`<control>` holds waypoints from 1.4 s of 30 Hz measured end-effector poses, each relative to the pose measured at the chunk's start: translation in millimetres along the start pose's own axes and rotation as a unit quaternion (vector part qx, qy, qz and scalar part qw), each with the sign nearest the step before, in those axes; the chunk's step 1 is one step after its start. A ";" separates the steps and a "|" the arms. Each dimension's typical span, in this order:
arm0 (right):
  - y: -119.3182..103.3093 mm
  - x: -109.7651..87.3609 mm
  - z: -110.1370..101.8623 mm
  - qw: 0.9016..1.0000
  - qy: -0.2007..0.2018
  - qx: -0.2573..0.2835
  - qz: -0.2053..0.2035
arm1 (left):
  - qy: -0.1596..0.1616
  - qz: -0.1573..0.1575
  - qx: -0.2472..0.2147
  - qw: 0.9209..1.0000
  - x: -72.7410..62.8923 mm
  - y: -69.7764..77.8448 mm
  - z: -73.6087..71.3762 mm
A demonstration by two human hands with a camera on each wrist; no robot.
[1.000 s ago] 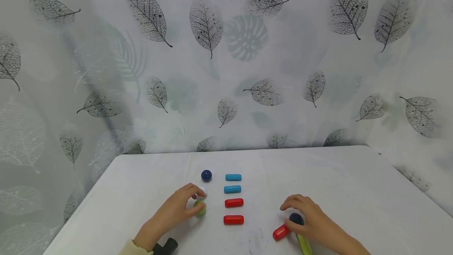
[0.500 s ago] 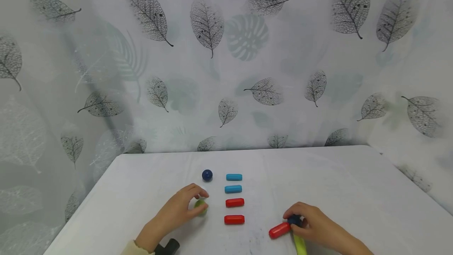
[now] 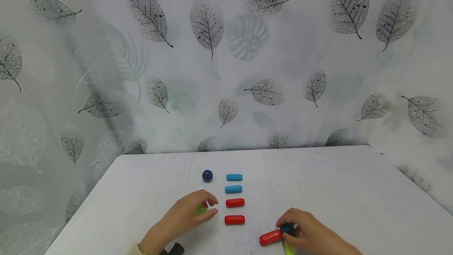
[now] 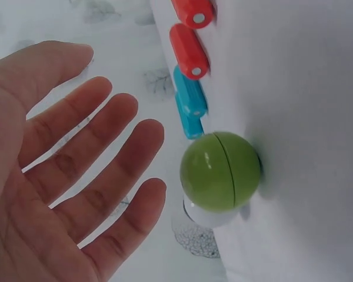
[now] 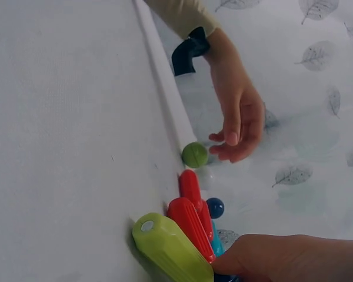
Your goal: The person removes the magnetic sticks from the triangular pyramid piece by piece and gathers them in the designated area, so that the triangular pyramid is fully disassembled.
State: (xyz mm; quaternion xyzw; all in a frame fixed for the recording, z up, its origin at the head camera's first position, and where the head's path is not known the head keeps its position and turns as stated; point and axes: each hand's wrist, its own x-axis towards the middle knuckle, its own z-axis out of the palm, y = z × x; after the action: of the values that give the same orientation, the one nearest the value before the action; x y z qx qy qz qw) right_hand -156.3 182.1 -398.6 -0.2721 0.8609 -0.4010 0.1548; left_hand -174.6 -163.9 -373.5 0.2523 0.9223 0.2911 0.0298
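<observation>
My left hand (image 3: 189,211) hovers with spread fingers over a green ball (image 4: 220,170). In the left wrist view the fingers are apart from the ball, and a white ball (image 4: 209,217) shows partly behind it. My right hand (image 3: 308,231) pinches a dark blue ball (image 3: 288,229) between thumb and fingers. Against that ball lies the end of a red rod (image 3: 270,238). A yellow-green rod (image 5: 170,247) also meets the ball, its far part cut off by the head view's lower edge.
Between the hands, two blue rods (image 3: 234,183) and two red rods (image 3: 234,219) lie in a column on the white table (image 3: 318,180). Another dark blue ball (image 3: 207,175) sits left of the top blue rod. A leaf-patterned curtain (image 3: 226,70) hangs behind.
My right hand's fingers have closed on the dark blue ball; hand, ball and both rods have moved left and nearer. My left hand has shifted right and slightly nearer, its fingers off the green ball.
</observation>
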 end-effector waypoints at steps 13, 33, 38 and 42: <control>-6.3 4.0 18.1 0.998 -0.013 0.018 -0.062 | -0.033 0.048 -0.010 0.998 -1.4 14.2 15.5; -12.3 6.1 41.3 0.983 0.014 0.028 -0.180 | -0.160 0.109 -0.050 0.980 -3.0 42.5 45.2; -12.2 5.8 43.6 0.980 -0.005 0.050 -0.195 | -0.163 0.138 -0.050 0.976 -2.4 42.4 51.0; -10.2 6.8 43.4 0.979 -0.015 0.048 -0.199 | -0.168 0.136 -0.059 0.975 -0.5 43.7 54.6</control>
State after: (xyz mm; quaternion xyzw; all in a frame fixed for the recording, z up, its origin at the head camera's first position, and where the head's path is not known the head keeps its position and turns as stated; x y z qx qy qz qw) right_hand -137.2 146.3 -418.4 -0.4365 0.7668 -0.4604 0.0976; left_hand -143.6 -105.0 -394.6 0.4184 0.8422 0.3000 0.1598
